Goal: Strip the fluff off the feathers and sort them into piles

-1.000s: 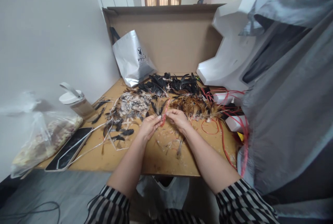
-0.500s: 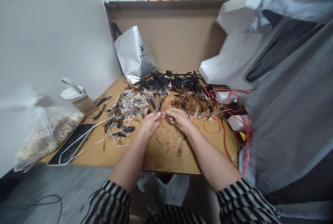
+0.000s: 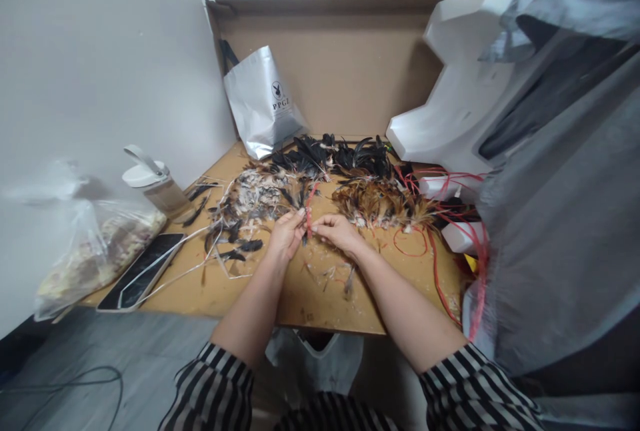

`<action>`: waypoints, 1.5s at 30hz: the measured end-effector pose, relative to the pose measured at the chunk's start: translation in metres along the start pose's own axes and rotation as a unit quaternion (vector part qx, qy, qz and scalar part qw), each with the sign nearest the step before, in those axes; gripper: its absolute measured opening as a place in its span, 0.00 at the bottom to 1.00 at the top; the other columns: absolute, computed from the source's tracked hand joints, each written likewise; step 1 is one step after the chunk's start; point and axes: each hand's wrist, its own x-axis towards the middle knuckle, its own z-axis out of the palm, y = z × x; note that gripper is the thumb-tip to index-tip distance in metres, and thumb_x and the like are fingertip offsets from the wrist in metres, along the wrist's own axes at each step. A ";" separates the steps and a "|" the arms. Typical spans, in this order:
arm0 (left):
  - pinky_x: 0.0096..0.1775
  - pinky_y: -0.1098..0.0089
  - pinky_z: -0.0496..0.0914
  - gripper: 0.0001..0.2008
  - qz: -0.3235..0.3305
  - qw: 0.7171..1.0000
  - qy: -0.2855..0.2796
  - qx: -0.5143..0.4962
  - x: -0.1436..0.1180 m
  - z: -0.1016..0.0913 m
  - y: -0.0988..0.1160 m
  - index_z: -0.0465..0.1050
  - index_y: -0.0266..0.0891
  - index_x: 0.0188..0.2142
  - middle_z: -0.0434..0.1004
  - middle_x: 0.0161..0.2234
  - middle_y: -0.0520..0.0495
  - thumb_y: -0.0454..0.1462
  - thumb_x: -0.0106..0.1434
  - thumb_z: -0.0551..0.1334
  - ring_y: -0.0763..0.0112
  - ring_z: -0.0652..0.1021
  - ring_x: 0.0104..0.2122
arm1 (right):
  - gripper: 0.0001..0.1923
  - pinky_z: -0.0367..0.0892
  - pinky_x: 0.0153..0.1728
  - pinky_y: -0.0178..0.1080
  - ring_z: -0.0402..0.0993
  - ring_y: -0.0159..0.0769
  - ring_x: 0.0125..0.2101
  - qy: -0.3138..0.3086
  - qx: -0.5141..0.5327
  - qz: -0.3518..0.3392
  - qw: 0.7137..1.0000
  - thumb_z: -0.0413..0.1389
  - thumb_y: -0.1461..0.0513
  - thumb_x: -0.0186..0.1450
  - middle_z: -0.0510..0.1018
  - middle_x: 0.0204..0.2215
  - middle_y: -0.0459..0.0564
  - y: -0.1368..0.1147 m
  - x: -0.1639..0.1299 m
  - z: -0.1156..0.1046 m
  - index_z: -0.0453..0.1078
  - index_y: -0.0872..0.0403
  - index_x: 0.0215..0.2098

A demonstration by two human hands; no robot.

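My left hand (image 3: 285, 236) and my right hand (image 3: 339, 231) meet over the middle of the wooden table (image 3: 260, 284). Both pinch a thin red cord (image 3: 309, 212) that stands up between the fingertips, with dark feather tips at its top. Just beyond the hands lie three feather heaps: a pale speckled pile (image 3: 254, 195) to the left, a black pile (image 3: 334, 156) at the back and a brown pile (image 3: 383, 204) to the right. Feather scraps (image 3: 334, 275) litter the table under my wrists.
A phone (image 3: 143, 271), a lidded white-capped cup (image 3: 156, 188) and a clear plastic bag (image 3: 93, 254) sit at the left edge. A silver bag (image 3: 261, 104) leans on the cardboard back wall (image 3: 345, 64). Red cords (image 3: 434, 244) and white foam (image 3: 450, 104) lie to the right, by grey cloth (image 3: 560, 217).
The view has drifted slightly. My hands stay together at the table's middle; the red cord now stands more upright between the fingertips.
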 end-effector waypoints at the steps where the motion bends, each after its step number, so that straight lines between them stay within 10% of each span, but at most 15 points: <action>1: 0.25 0.77 0.65 0.08 0.001 1.000 -0.004 0.002 0.000 0.000 0.000 0.72 0.30 0.28 0.74 0.23 0.46 0.33 0.47 0.65 0.78 0.72 0.21 | 0.15 0.46 0.14 0.28 0.51 0.20 0.11 0.002 0.003 0.003 1.000 0.57 0.54 0.49 0.64 0.11 0.39 0.001 0.001 -0.001 0.69 0.57 0.27; 26: 0.25 0.77 0.60 0.09 0.070 0.984 -0.024 0.160 -0.004 0.003 -0.009 0.70 0.33 0.22 0.68 0.18 0.52 0.39 0.47 0.64 0.80 0.67 0.20 | 0.13 0.50 0.17 0.29 0.54 0.22 0.15 0.091 0.054 -0.039 0.994 0.57 0.55 0.47 0.67 0.14 0.42 0.003 0.006 -0.002 0.70 0.57 0.24; 45: 0.28 0.77 0.65 0.08 0.031 0.997 -0.035 0.066 -0.006 0.006 -0.005 0.70 0.32 0.24 0.72 0.22 0.49 0.35 0.46 0.65 0.80 0.70 0.21 | 0.14 0.52 0.16 0.28 0.58 0.22 0.14 0.033 0.089 -0.013 0.995 0.59 0.56 0.46 0.70 0.15 0.44 -0.004 0.003 -0.007 0.71 0.58 0.26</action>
